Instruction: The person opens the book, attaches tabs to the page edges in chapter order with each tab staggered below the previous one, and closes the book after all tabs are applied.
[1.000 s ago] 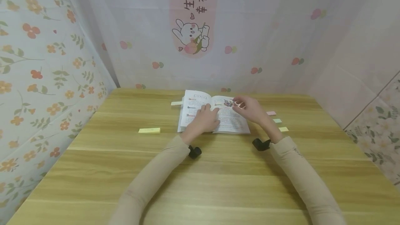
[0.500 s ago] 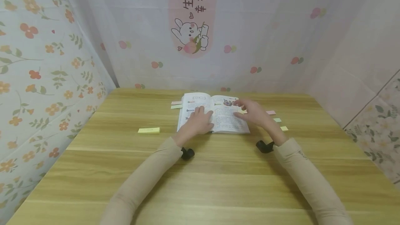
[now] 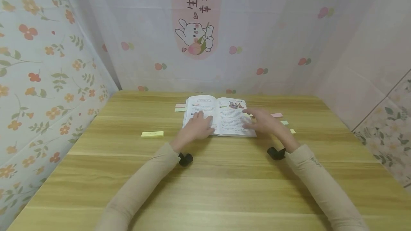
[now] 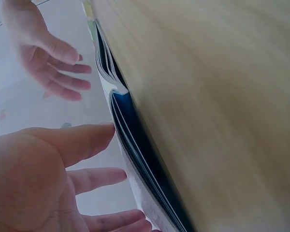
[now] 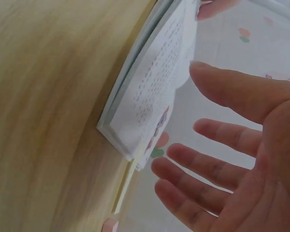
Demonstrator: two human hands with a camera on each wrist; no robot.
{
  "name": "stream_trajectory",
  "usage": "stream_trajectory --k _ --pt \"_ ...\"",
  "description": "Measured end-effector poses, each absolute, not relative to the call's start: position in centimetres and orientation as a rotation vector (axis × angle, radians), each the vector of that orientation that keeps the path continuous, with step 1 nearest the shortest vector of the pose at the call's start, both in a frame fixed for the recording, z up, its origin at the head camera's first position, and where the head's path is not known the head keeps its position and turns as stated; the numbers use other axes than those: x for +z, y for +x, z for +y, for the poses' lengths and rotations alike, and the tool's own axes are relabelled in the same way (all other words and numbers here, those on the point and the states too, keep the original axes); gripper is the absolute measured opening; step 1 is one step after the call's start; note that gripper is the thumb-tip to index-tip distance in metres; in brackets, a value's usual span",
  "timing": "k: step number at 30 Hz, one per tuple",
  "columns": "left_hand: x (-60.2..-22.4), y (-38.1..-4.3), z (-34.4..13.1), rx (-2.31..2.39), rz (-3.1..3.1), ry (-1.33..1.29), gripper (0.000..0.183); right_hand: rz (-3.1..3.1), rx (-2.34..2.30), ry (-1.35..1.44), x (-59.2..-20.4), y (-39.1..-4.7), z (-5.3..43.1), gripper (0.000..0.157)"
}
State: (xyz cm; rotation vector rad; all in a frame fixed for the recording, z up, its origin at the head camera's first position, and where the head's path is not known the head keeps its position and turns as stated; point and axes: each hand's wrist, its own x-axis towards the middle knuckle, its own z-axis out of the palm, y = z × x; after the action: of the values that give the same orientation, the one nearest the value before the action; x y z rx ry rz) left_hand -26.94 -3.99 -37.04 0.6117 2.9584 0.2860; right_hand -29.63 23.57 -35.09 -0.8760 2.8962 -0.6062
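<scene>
Ideally, we're pressing lightly on the spread book (image 3: pixel 231 124), at twelve o'clock on the counter (image 3: pixel 218 188); we're gripping nothing: left hand (image 3: pixel 194 127) relaxed over its nine-o'clock page (image 3: pixel 207 107), right hand (image 3: pixel 264 120) likewise near three o'clock.

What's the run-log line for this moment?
book: open on table; left hand: over left page, fingers straight; right hand: at right page, holding nothing; yellow pad: left of book
</scene>
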Motion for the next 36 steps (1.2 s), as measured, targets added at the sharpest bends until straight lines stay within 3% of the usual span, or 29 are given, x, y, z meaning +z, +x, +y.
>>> stream_trajectory --k 15,20,27,36 --pt "-37.2 -26.2 -6.0 0.335 2.908 0.617 0.051 2.829 -0.523 -0.894 -36.3 -28.8 24.3 0.068" --pt "-37.1 -26.1 -6.2 0.313 2.897 0.612 0.051 2.818 -0.534 -0.925 -36.6 -28.7 24.5 0.063" --pt "-37.0 -26.0 -6.3 0.271 2.875 0.592 0.06 2.82 -0.513 -1.004 -36.7 -28.8 24.3 0.041" --pt "-37.1 -26.1 -6.4 0.232 2.848 0.571 0.068 2.847 -0.448 -0.996 -36.7 -28.6 23.8 0.047"
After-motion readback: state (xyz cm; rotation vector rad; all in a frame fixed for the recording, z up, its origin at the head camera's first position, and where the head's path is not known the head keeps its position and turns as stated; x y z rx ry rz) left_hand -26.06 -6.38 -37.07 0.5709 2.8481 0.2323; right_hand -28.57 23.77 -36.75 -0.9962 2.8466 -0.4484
